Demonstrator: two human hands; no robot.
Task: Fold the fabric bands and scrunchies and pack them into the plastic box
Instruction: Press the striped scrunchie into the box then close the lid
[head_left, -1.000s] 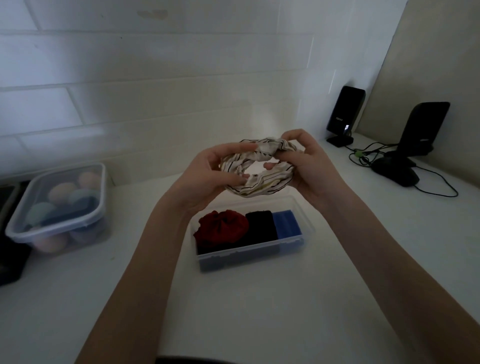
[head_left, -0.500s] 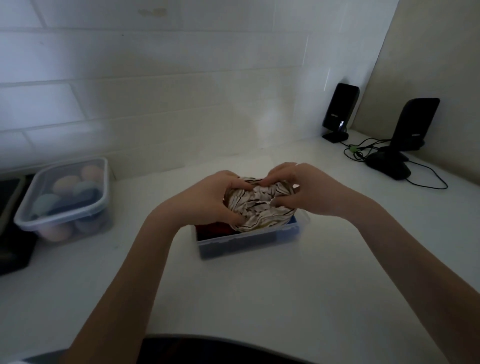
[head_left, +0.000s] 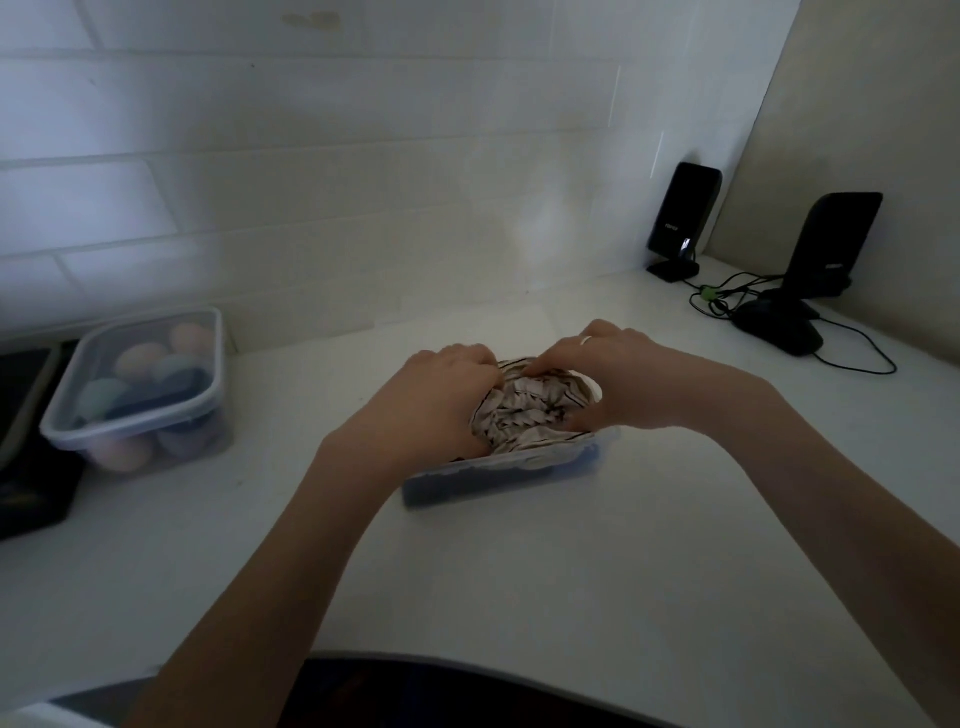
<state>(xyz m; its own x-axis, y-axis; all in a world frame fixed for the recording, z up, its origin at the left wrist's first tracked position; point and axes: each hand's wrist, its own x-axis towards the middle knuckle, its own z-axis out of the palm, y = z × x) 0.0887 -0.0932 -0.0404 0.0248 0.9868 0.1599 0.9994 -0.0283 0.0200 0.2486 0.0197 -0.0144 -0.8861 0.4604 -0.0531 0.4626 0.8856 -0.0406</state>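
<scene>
Item: fingers (head_left: 480, 364) of the left hand (head_left: 436, 400), curled down onto the near-left edge of a striped cream scrunchie (head_left: 530, 410), gripping and pressing it. Fingers of the right hand (head_left: 618, 374), bent, tips dug into the far and right side of the same scrunchie; a ring shows on one. Scrunchie: bunched, sitting on top of the open plastic box (head_left: 511, 478), bulging above its rim, with a fold lapping over the near wall. Box: clear-walled, dark contents below, resting on the white table (head_left: 571, 571). Handling note: best tucked in evenly from both ends, edges pushed below the rim, box kept steady so it does not slide. Also present: lidded container (head_left: 140, 384) of pastel rounded pieces far left; two black speakers (head_left: 683, 218) and cables far right.
</scene>
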